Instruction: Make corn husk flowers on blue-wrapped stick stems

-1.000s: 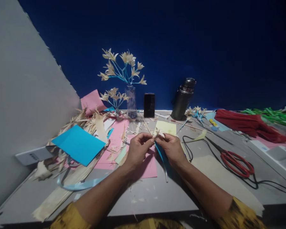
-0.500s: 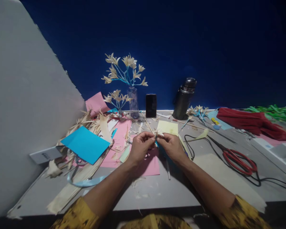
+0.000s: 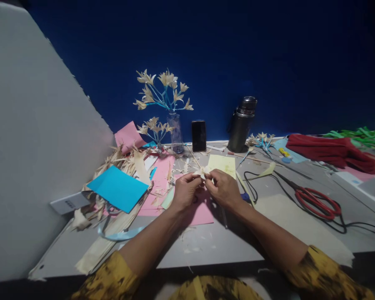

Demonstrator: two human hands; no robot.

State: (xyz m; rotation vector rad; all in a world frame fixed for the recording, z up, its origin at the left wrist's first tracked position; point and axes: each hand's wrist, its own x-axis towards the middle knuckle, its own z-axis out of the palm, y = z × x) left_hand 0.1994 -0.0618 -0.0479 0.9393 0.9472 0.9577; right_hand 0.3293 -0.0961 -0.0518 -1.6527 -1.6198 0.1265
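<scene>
Between my hands is a small cream husk flower, its petals showing just above my fingertips. My left hand pinches it from the left, thumb against fingers. From the right, my right hand pinches at the flower's base, and its fingertips nearly meet those of the left. The stem is hidden behind my fingers. Under my hands lies pink paper, with a yellow paper sheet just beyond. Finished-looking husk flowers on blue stems stand in a clear glass bottle at the back.
At left, a blue sheet lies over a heap of dry husks. A phone and a dark flask stand by the wall. To the right are red-handled scissors, a black cable and a red cloth.
The view has shifted slightly. My right fingers have curled more at the flower's base, and the blue strip visible below them before is out of sight. The flower stays pinched between both hands.
</scene>
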